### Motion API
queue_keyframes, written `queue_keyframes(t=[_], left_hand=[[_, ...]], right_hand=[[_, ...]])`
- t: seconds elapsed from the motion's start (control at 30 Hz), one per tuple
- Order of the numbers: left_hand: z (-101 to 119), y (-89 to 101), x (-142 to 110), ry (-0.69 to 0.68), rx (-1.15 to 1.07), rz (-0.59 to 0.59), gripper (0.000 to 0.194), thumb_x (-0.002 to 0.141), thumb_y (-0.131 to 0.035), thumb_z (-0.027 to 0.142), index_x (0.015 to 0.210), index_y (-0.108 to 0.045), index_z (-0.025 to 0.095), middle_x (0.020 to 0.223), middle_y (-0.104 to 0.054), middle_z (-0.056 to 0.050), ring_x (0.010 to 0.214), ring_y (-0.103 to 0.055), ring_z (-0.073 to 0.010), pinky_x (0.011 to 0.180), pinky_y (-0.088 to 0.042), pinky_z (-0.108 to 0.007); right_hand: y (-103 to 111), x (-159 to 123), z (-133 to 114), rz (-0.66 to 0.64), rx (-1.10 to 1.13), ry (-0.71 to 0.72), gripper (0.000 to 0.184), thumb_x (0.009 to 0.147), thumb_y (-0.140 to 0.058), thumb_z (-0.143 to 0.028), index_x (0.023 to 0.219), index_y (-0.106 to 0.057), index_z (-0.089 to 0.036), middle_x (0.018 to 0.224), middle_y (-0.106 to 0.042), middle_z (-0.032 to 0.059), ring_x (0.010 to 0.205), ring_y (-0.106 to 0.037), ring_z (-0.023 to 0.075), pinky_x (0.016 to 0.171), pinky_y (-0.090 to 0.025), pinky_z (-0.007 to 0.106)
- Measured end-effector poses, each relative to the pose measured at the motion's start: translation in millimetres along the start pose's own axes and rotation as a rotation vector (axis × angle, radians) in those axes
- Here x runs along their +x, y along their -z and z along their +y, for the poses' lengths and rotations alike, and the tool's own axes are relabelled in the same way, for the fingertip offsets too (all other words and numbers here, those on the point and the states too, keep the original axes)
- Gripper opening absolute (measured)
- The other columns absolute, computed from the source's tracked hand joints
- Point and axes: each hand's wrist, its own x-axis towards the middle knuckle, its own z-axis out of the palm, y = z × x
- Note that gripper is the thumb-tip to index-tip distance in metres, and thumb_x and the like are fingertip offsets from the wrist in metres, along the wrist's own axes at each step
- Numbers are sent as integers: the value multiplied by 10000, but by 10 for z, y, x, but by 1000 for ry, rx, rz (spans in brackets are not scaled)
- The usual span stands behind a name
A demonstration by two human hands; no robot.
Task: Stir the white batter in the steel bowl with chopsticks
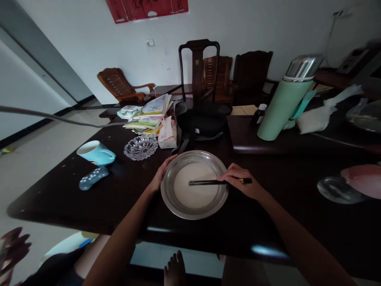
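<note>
A round metal bowl (pixel 167 202) stands on the dark table, with a milky white liquid (pixel 193 194) in its bottom. My left hand (pixel 160 174) grips the bowl's left rim, the thumb side along the edge and some fingers hidden behind the wall. Over the right rim, my right hand (pixel 239 178) is closed around a pair of dark chopsticks (pixel 205 182) with gold bands near the top ends. The chopsticks lie almost level across the bowl, and their tips reach the white liquid near its middle.
Left on the table (pixel 127 206) are a blue mug (pixel 97 153), a game controller (pixel 93 178) and a glass dish (pixel 141 147). Behind the bowl lie a tissue pack (pixel 168 133) and a black bag (pixel 205 119). A green thermos (pixel 281 103) stands right. Another person's hand (pixel 14 248) shows lower left.
</note>
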Motion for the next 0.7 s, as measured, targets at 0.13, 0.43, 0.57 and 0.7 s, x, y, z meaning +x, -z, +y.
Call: queue_keyframes(t=[0.13, 0.43, 0.57, 0.7], left_hand=[[-16, 19, 0, 3, 8, -7, 598, 942, -372, 582, 1393, -522, 220, 1477, -501, -72, 1390, -384, -330, 1191, -201, -498], [-14, 7, 3, -2, -17, -7, 588, 939, -385, 584, 1385, -532, 230, 1469, -511, -66, 1393, -388, -322, 1196, -198, -491], [-13, 8, -3, 3, -23, -16, 580, 936, -397, 574, 1386, -531, 234, 1463, -518, -65, 1409, -362, -325, 1196, -195, -504], [13, 2, -8, 5, -4, -7, 591, 930, -403, 588, 1381, -542, 233, 1450, -531, -71, 1387, -393, -334, 1191, -206, -506]], right_hand=[[28, -1, 3, 133, -44, -48, 293, 968, -511, -364, 872, -766, -255, 831, -742, 41, 790, -635, 189, 753, -504, 345], [30, 0, -4, 90, -39, -31, 278, 948, -537, -390, 875, -770, -255, 836, -736, 49, 771, -638, 190, 726, -507, 345], [46, -9, 21, 119, 41, -68, 359, 985, -467, -382, 818, -748, -234, 755, -731, 43, 747, -652, 186, 722, -505, 340], [21, -3, 8, 7, 9, -11, 272, 954, -532, -383, 914, -769, -256, 838, -749, 46, 788, -642, 193, 739, -515, 347]])
